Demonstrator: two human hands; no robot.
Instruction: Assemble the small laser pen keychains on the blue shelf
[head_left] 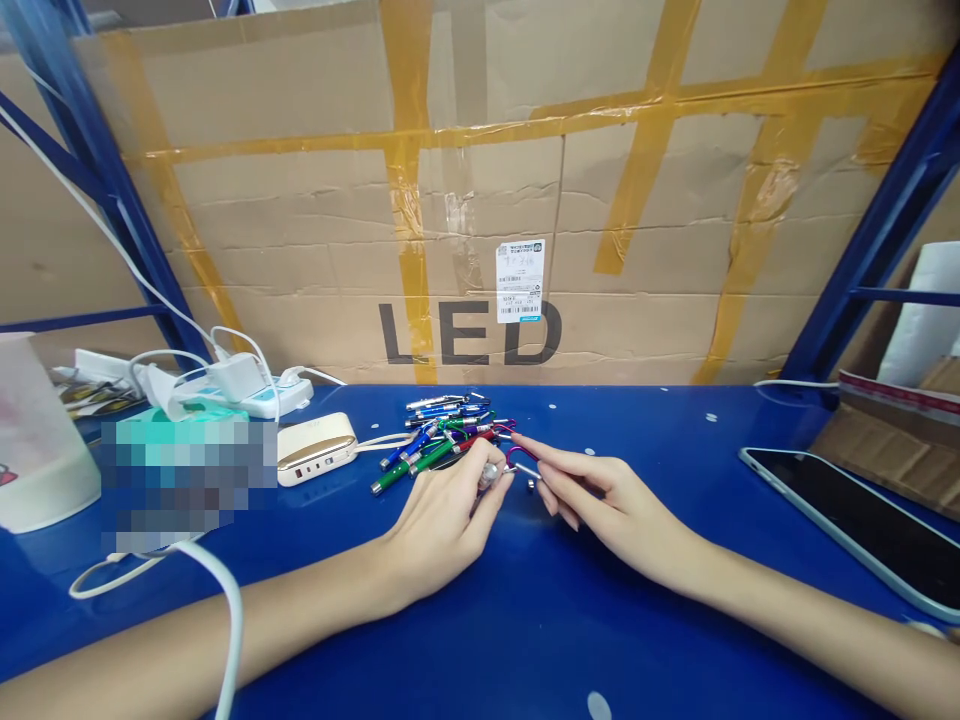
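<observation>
Near the middle of the blue table (525,640), my left hand (442,515) is closed, pinching a shiny silvery piece (489,476) between thumb and fingers. Fingers of my right hand (607,500) close on a slim silver penlight-like tube (527,470). A curved purple-red clip (513,455) sits between the two hands, by the right fingertips; whether it joins the tube I cannot tell. Below the tube is a tiny metal part (531,486). Just behind my left hand is a pile of slim green, blue, red and silver metal tubes (431,455), partly hidden by it.
At left are a cream power bank (316,450), a white power strip (277,395), a white cup (41,440) and a white cable (229,610) crossing above my left forearm. A phone (862,525) lies at right. Taped cardboard (337,240) stands behind.
</observation>
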